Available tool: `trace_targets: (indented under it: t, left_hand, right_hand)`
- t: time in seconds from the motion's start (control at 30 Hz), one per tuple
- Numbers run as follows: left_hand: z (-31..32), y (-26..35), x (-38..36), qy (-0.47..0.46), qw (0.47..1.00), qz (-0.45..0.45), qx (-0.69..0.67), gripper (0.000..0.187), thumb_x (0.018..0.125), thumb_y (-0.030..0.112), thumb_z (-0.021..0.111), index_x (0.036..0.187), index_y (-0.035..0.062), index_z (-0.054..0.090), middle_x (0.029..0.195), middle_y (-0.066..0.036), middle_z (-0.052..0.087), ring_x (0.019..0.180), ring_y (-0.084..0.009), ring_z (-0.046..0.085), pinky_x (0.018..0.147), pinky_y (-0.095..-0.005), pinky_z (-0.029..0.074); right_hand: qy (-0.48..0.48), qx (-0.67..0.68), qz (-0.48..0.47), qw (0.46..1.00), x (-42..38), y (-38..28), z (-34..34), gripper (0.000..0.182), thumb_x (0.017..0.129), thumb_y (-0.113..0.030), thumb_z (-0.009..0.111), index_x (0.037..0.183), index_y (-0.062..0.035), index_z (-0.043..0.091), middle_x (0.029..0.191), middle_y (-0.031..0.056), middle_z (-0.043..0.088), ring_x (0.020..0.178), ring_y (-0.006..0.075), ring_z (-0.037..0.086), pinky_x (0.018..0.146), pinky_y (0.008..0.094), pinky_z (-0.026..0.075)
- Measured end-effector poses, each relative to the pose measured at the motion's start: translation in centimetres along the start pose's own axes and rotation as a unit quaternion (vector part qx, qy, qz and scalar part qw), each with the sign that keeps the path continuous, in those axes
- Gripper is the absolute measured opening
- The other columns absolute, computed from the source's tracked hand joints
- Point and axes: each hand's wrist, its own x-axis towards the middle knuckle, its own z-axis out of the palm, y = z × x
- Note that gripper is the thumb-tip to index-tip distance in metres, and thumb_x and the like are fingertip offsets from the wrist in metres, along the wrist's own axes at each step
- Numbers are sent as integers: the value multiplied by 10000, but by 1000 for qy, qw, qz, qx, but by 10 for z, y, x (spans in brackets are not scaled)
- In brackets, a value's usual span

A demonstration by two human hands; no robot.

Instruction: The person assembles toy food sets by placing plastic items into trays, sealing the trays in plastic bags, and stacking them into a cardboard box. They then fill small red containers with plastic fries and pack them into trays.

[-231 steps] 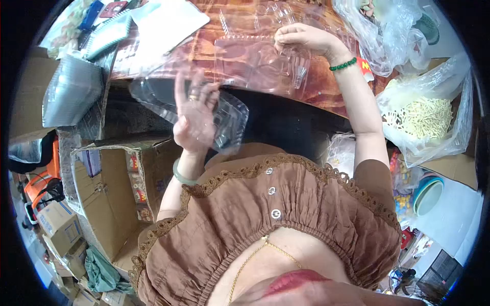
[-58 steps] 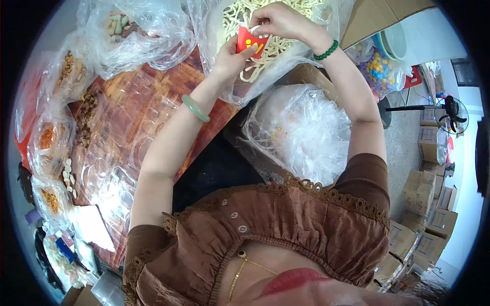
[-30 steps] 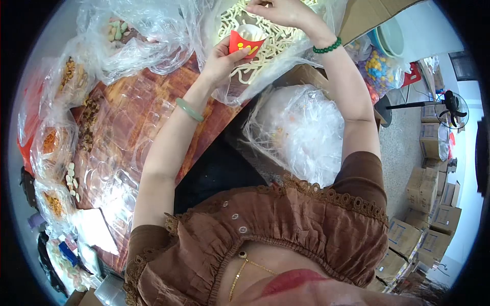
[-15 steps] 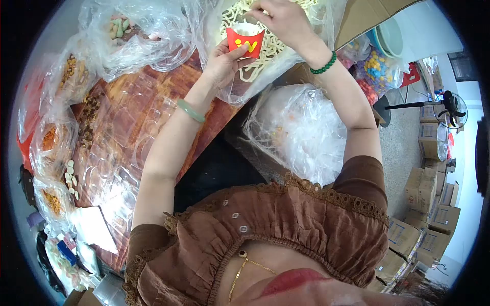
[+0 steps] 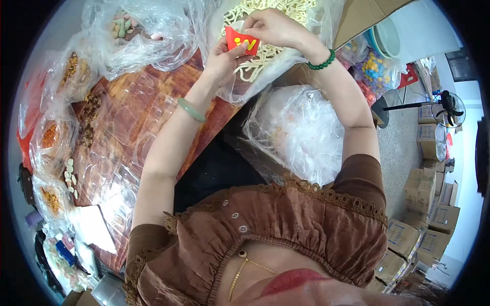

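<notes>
My left hand (image 5: 220, 62) is closed around a small red fry box (image 5: 235, 37) with a yellow mark on its front, thumb across the face. At the box's open top is my right hand (image 5: 278, 29), its fingers bent and pressed together over the rim. Whatever those fingers may hold is hidden. Beneath both hands spreads a heap of pale, fry-like strips (image 5: 251, 71) in an open clear plastic bag (image 5: 232, 96).
A wooden-patterned table (image 5: 168, 81) carries clear plastic trays (image 5: 148, 115). Bags with orange-brown pieces (image 5: 49, 133) line the left side. A box holding a stuffed plastic bag (image 5: 301, 132) stands by my right arm. At right are a fan (image 5: 449, 108) and stacked cartons (image 5: 421, 188).
My right hand has come down from above the strips to the top of the fry box, now covering part of its opening. My left hand keeps its hold, nearly still.
</notes>
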Motion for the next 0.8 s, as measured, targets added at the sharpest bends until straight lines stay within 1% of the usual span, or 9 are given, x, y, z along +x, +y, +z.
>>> trace_targets:
  t: [0.03, 0.13, 0.27, 0.37, 0.47, 0.5, 0.57, 0.67, 0.8]
  left_hand:
    - [-1, -1, 0, -33, 999, 4, 9, 292, 916, 36, 602, 1194, -3, 521, 1129, -121, 607, 1019, -224, 636, 855, -347, 577]
    - [-2, -6, -4, -48, 999, 2, -25, 324, 920, 46, 597, 1228, 4, 507, 1161, -127, 597, 1034, -230, 633, 876, -364, 571]
    - [-4, 7, -11, -72, 993, -17, -89, 347, 926, 60, 590, 1255, 3, 494, 1192, -137, 590, 1050, -244, 629, 908, -390, 559]
    - [-4, 13, -14, -127, 982, -32, -136, 371, 935, 67, 572, 1284, -5, 469, 1238, -149, 568, 1087, -266, 614, 930, -417, 546]
    - [-1, 18, -18, -176, 964, -55, -191, 382, 942, 71, 556, 1297, -16, 446, 1261, -164, 548, 1127, -279, 593, 937, -434, 542]
    - [1, 20, -22, -198, 958, -66, -196, 387, 944, 72, 552, 1302, -19, 438, 1269, -171, 539, 1135, -283, 588, 938, -438, 541]
    - [0, 23, -27, -217, 952, -75, -201, 392, 945, 74, 549, 1306, -22, 430, 1278, -178, 530, 1144, -287, 584, 939, -443, 540]
    - [-7, 27, -35, -194, 963, -75, -172, 384, 939, 69, 562, 1293, -23, 445, 1252, -177, 551, 1103, -279, 608, 928, -440, 547]
    - [-7, 31, -53, -123, 988, -69, -55, 367, 926, 71, 594, 1263, -19, 480, 1168, -150, 607, 1027, -245, 641, 874, -419, 569]
  right_hand:
    - [-90, 46, 113, 989, -3, -18, -4, 251, 916, -139, 546, 1095, 21, 619, 858, 83, 670, 650, 101, 634, 598, 262, 508]
    - [-177, 141, 215, 950, -8, -39, -14, 294, 925, -180, 544, 1134, 15, 610, 910, 88, 686, 613, 111, 630, 573, 248, 492]
    - [-55, 233, 251, 938, -20, -61, -48, 343, 923, -166, 584, 1227, -7, 573, 1031, 69, 689, 646, 84, 614, 570, 198, 480]
    - [-4, 228, 173, 958, -38, -71, -53, 354, 911, -137, 611, 1237, -9, 566, 1067, 47, 679, 708, 59, 602, 576, 180, 474]
    - [-17, 305, 93, 948, -52, 13, -29, 366, 890, -97, 647, 1239, -15, 568, 1117, 31, 662, 788, 24, 577, 561, 145, 438]
    - [-43, 366, 164, 915, -53, 15, -27, 351, 893, -92, 641, 1230, -18, 576, 1091, 32, 670, 762, 20, 576, 547, 137, 424]
    - [-72, 424, 233, 872, -53, 17, -26, 336, 896, -87, 635, 1222, -22, 583, 1065, 32, 678, 737, 16, 575, 534, 128, 410]
    - [-86, 252, 230, 936, -42, -20, -50, 277, 914, -105, 609, 1178, -21, 605, 974, 38, 686, 697, 27, 582, 524, 139, 403]
    - [-41, 106, 119, 986, -31, -53, -55, 259, 899, -119, 609, 1147, -44, 621, 950, 41, 664, 741, 92, 596, 579, 201, 438]
